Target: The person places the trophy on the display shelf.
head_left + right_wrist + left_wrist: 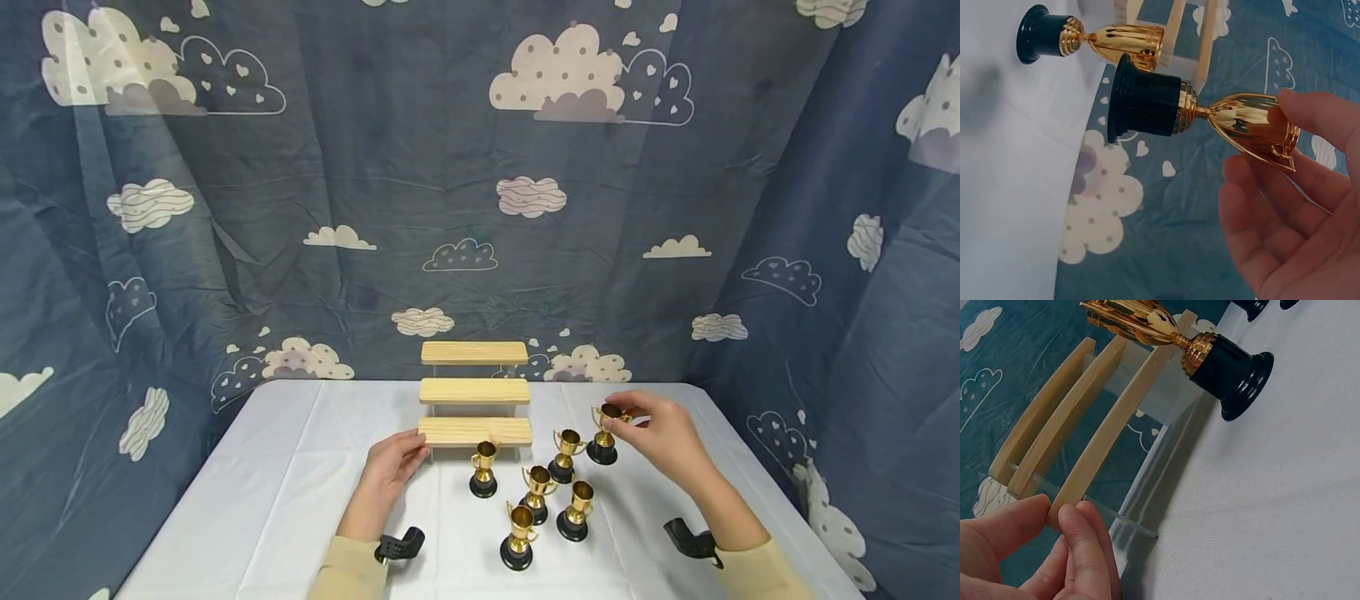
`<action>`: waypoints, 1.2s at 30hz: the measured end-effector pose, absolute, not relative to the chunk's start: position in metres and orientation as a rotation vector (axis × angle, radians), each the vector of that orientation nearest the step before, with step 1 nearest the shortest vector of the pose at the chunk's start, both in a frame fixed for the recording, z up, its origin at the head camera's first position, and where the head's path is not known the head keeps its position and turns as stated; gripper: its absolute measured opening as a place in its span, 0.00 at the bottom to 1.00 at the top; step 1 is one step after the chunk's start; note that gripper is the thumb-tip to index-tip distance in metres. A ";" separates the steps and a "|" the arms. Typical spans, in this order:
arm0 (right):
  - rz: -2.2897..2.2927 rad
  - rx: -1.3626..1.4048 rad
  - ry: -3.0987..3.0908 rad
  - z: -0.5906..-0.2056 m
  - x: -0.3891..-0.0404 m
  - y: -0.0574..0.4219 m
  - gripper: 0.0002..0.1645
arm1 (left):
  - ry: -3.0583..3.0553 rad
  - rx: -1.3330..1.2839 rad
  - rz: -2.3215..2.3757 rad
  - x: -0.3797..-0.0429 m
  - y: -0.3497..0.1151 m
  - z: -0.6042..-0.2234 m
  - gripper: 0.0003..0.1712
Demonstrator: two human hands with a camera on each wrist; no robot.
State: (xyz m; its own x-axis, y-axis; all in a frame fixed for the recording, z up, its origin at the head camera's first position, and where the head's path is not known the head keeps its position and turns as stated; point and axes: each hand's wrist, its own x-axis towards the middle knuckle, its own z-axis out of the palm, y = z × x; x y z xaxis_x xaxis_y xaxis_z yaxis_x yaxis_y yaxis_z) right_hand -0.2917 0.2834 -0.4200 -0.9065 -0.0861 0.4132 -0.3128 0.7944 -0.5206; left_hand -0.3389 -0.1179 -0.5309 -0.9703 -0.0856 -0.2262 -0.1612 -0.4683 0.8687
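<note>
One trophy pinched in right grip; left grip narrowly pinches shelf.

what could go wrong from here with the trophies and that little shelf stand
The right hand holds one gold trophy near its rim, so it might slip. Moving it left could knock over the nearest standing trophy. The left hand pinches the end of the lowest shelf; a push there might shift it.

trophies stand before and right of the shelf on the table; curtain behind.
</note>
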 end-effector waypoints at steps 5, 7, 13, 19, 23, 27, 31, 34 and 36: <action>0.829 0.282 -2.640 -0.412 -0.291 0.286 0.21 | 1.591 -0.367 2.630 -0.339 -0.117 -0.531 0.23; 0.817 0.277 -2.649 -0.408 -0.291 0.287 0.22 | 1.594 -0.365 2.628 -0.338 -0.117 -0.531 0.23; 0.800 0.282 -2.643 -0.396 -0.295 0.287 0.22 | 1.586 -0.383 2.630 -0.339 -0.117 -0.531 0.24; 0.792 0.287 -2.639 -0.385 -0.297 0.283 0.22 | 1.582 -0.378 2.640 -0.341 -0.117 -0.531 0.23; 0.794 0.303 -2.636 -0.382 -0.298 0.279 0.21 | 1.596 -0.379 2.628 -0.340 -0.118 -0.531 0.23; 0.799 0.330 -2.630 -0.381 -0.301 0.275 0.21 | 1.597 -0.385 2.619 -0.339 -0.119 -0.532 0.24; 0.795 0.354 -2.635 -0.380 -0.304 0.271 0.19 | 1.589 -0.404 2.614 -0.342 -0.119 -0.532 0.24; 0.779 0.375 -2.641 -0.377 -0.307 0.268 0.18 | 1.593 -0.422 2.604 -0.344 -0.118 -0.531 0.24; 0.766 0.384 -2.642 -0.376 -0.309 0.266 0.18 | 1.594 -0.421 2.603 -0.344 -0.118 -0.532 0.24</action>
